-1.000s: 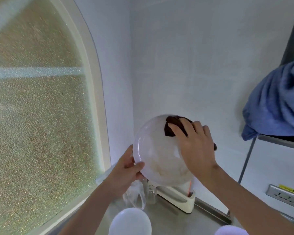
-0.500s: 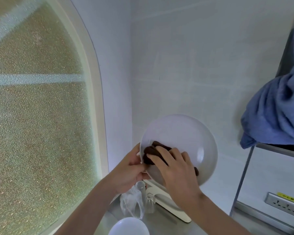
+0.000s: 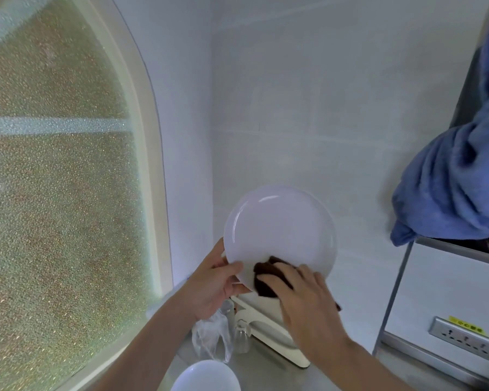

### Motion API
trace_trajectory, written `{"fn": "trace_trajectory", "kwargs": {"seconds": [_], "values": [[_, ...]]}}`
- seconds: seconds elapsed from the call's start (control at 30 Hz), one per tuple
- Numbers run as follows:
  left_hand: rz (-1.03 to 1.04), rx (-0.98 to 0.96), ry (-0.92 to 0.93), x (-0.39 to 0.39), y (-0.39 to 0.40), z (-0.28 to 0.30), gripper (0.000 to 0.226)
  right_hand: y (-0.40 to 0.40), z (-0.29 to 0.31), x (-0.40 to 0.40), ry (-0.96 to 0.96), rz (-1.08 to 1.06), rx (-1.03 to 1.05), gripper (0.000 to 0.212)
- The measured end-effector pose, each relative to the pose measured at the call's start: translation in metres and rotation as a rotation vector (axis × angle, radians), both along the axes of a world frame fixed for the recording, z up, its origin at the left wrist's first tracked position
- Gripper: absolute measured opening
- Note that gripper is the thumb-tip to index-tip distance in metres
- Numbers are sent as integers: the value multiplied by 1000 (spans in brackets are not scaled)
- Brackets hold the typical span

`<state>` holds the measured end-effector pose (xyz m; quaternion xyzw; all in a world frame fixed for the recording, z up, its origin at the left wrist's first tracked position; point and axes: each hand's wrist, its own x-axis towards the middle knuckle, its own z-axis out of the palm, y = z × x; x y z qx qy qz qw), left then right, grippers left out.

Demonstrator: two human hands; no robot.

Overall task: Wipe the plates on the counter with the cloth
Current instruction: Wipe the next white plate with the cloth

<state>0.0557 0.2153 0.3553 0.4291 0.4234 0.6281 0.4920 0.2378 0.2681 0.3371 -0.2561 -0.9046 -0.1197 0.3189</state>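
Fingers (image 3: 271, 277) of the right hand (image 3: 308, 304) lie nearly flat, pressing a brown cloth (image 3: 266, 270) onto the lower face of a white plate (image 3: 280, 230) held above the tabletop (image 3: 266, 371). The left hand (image 3: 209, 283) pinches its lower-left rim. A yellow sticker (image 3: 466, 324) above the socket (image 3: 463, 340) is too blurred to read.

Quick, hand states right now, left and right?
Left hand: closed, gripping the round white plate by its rim.
Right hand: open, pressing the dark brown cloth onto the plate.
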Motion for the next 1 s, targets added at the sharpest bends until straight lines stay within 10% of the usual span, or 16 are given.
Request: {"fn": "trace_trajectory", "kwargs": {"seconds": [0.33, 0.57, 1.0], "values": [[11, -79, 82, -17, -7, -10, 61, 30, 9, 35, -227, 45, 115, 29], [-7, -128, 28, -14, -1, -32, 64, 61, 22, 34, 46, -196, 347, 49], [20, -317, -189, 5, 29, -136, 60, 0, -124, 39, -266, 231, -546, 48]]}}
